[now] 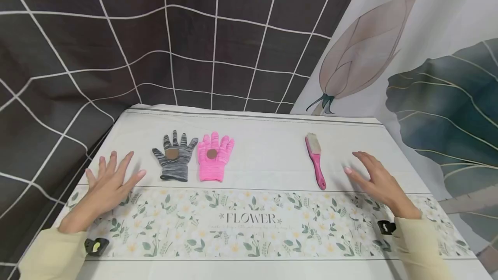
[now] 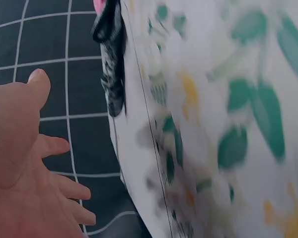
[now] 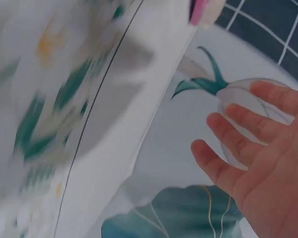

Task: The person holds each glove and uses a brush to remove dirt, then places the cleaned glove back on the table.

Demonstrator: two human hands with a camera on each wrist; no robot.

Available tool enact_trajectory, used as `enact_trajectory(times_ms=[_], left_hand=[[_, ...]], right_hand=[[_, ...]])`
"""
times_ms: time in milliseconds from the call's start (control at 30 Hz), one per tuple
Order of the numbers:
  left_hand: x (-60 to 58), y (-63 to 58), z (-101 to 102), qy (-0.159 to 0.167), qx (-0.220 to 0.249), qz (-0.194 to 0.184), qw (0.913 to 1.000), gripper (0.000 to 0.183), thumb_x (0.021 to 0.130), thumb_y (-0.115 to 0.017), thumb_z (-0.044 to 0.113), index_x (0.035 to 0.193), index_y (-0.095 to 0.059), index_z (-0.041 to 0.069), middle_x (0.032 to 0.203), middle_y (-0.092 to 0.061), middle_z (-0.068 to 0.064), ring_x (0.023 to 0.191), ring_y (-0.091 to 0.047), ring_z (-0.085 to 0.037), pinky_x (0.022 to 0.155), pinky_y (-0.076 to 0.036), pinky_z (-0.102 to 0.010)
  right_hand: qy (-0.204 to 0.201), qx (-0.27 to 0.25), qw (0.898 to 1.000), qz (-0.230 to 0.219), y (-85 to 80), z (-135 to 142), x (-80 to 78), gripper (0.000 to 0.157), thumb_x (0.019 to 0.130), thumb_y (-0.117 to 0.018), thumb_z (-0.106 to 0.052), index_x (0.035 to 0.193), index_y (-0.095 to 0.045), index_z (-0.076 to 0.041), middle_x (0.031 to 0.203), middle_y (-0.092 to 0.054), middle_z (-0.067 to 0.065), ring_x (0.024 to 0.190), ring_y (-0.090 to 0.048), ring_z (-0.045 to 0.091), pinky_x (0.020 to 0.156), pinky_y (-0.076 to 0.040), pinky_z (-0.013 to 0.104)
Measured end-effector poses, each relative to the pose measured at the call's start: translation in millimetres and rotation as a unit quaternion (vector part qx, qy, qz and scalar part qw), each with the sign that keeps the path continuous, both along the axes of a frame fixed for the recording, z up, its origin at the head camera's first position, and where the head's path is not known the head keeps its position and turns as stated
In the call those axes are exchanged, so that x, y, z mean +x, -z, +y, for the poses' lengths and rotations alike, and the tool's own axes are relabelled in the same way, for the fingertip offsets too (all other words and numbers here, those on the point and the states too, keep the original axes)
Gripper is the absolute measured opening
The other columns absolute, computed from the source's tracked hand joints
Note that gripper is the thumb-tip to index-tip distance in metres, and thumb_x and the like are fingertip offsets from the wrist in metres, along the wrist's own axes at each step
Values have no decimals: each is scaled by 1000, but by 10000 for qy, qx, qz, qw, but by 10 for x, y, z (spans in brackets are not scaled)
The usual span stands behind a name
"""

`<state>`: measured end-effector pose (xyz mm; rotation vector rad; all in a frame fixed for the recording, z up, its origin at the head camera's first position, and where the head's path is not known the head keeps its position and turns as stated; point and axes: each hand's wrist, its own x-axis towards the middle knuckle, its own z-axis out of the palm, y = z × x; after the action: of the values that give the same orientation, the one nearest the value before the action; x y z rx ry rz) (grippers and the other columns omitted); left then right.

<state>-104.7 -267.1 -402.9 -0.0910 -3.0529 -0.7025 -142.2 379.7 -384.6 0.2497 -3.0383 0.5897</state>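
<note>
My left hand [image 1: 108, 187], fingers spread, hovers over the table's left side with nothing in it. Nearest to it lies a grey striped glove [image 1: 177, 168], palm patch up, fingers pointing to the back. Right beside that glove is a pink glove [image 1: 212, 170] with a round brown patch. Over on the right, a brush [image 1: 316, 159] with a pink handle and pale bristles lies at a slant, its head toward the back. My right hand [image 1: 379, 180] is held to the right of the brush, fingers extended and apart from it; the right wrist view shows the bare palm [image 3: 283, 183].
A white cloth [image 1: 268, 150] with a flowered band reading "FLOWER" covers the table. Dark curtain with white grid lines [image 1: 190, 33] hangs behind and at left. A pale curtain with large leaf prints [image 1: 362, 51] hangs at right.
</note>
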Motion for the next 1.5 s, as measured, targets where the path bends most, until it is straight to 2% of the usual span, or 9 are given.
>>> enact_trajectory(times_ms=[133, 267, 600, 833, 933, 1067, 1233, 1367, 1500], left_hand=[[-25, -50, 103, -38, 272, 315, 9991, 71, 94, -39, 48, 139, -24, -5, 140, -6, -41, 127, 0, -58, 94, -2, -74], [-75, -125, 252, -159, 381, 589, 9974, 67, 94, -40, 46, 130, -35, -11, 129, -24, -41, 111, -21, -53, 80, -23, -63], [-326, -341, 627, -523, 1120, 38, 9923, 50, 95, -46, 35, 117, -51, -10, 105, -53, -28, 92, -56, -38, 68, -50, -44], [-554, -450, 857, -803, 1575, -1398, 9743, 43, 91, -48, 37, 97, -58, -4, 80, -61, -14, 74, -54, -24, 59, -41, -29], [-664, -450, 964, -649, 1860, -1842, 9629, 44, 92, -48, 34, 104, -58, -7, 76, -62, -13, 68, -55, -20, 59, -43, -27], [-760, -376, 1135, -545, 2195, -2316, 9462, 43, 90, -51, 31, 107, -58, -8, 75, -63, -12, 61, -57, -16, 58, -49, -25], [-760, -228, 1324, -742, 2022, -2401, 9466, 37, 90, -53, 32, 88, -62, -4, 55, -55, -3, 43, -45, -9, 45, -41, -21], [-737, -131, 1443, -1154, 2320, -2235, 9396, 38, 88, -56, 28, 99, -58, -9, 50, -45, 1, 39, -38, -7, 40, -38, -20], [-743, -42, 1542, -1570, 2422, -1868, 9390, 47, 86, -60, 26, 113, -51, -11, 63, -53, -7, 44, -46, -11, 39, -42, -22]], right_hand=[[27, -330, 9993, 167, -7, -159, -58, 57, 91, -50, -43, 131, -44, -1, 128, -46, 25, 108, -48, 42, 79, -43, 60], [52, -699, 9972, 242, -17, -320, -130, 47, 92, -52, -39, 118, -55, -1, 111, -59, 20, 94, -57, 35, 73, -50, 49], [-4, -1329, 9883, -747, -57, -619, -336, 41, 92, -52, -36, 108, -57, 1, 95, -63, 18, 79, -62, 25, 63, -51, 30], [-775, -1753, 9514, -2411, -172, -773, -442, 47, 92, -52, -37, 119, -52, 1, 100, -63, 18, 91, -59, 26, 79, -50, 36], [-807, -1917, 9412, -2663, -220, -848, -462, 50, 91, -52, -41, 118, -52, 2, 102, -62, 19, 93, -58, 27, 84, -49, 40], [-573, -2324, 9369, -2549, -231, -894, -440, 51, 92, -51, -41, 117, -51, 3, 107, -60, 21, 96, -58, 27, 88, -47, 43], [-25, -2790, 9363, -2134, -163, -907, -393, 48, 93, -50, -35, 116, -50, 7, 110, -57, 27, 99, -59, 32, 88, -49, 43], [1015, -2309, 9555, -1532, -131, -926, -377, 42, 93, -49, -35, 107, -51, 5, 104, -57, 23, 92, -58, 29, 73, -50, 32], [1831, -1770, 9526, -1666, -72, -967, -387, 43, 91, -51, -38, 104, -47, 3, 96, -54, 16, 84, -52, 25, 64, -43, 29]])
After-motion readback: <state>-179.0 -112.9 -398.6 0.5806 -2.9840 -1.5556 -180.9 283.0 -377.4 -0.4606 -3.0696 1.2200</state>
